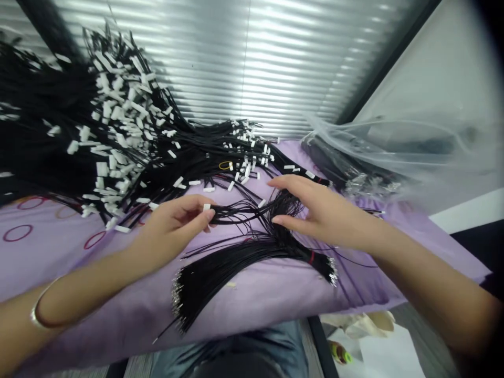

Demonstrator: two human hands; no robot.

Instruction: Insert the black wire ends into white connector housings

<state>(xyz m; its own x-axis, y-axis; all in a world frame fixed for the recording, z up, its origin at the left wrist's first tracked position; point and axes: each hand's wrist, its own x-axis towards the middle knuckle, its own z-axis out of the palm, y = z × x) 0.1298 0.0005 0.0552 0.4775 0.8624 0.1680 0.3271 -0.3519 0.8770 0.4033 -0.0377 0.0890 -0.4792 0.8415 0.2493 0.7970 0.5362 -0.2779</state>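
My left hand (pixel 179 223) pinches the white connector end of a thin black wire (pixel 232 214) between thumb and fingers. My right hand (pixel 315 210) reaches over a tied bundle of black wires (pixel 240 262) lying on the purple cloth (pixel 79 252). Its fingers are stretched out and touch the bundle's looped top, holding nothing that I can see. The bundle fans out toward me with bare metal tips at its ends. A red tie wraps it near the right end.
A large heap of black wires with white connectors (pixel 110 126) fills the left and back of the table. A clear plastic bag (pixel 394 152) with more wires lies at the right. Grey blinds (pixel 252 58) hang behind. The table's front edge is near my lap.
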